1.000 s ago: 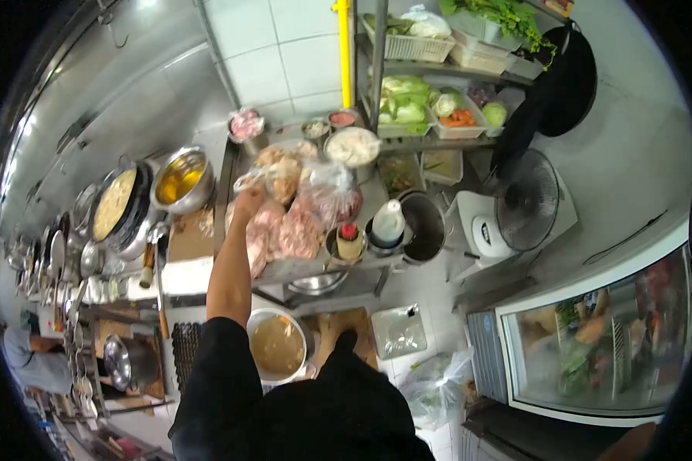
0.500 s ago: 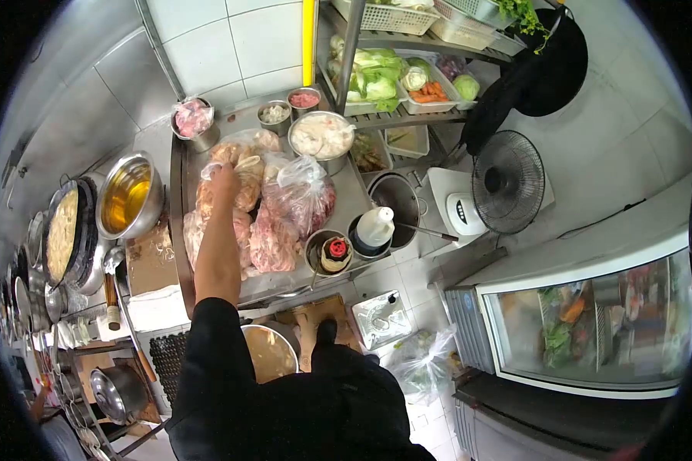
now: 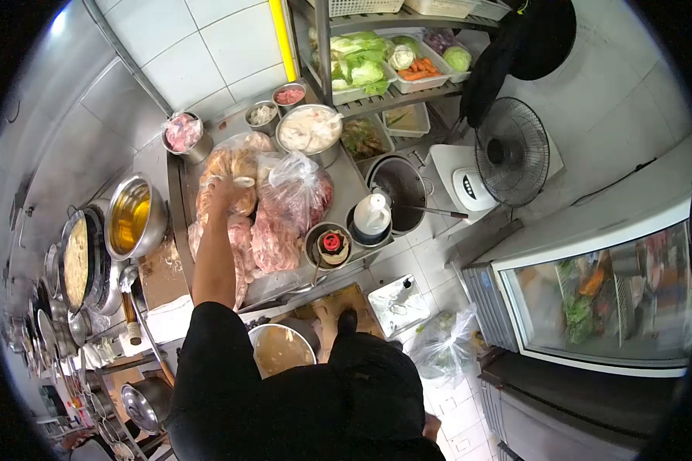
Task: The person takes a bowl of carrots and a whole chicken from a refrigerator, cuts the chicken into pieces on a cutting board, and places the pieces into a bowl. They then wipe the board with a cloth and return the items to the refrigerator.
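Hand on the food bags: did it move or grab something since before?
The left hand hardly moved: it stays stretched out on the bag of brownish food, though whether it grips is unclear. Mostly the camera swung. The meat bags, bowl of yellow liquid and squeeze bottle stayed put.

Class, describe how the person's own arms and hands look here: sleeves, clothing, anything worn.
Only the left arm shows. A plain black sleeve, with no markings visible, covers it to about the elbow; the forearm below is bare. The left hand is bare too: no glove, and no watch or ring can be made out. The right hand is out of view.
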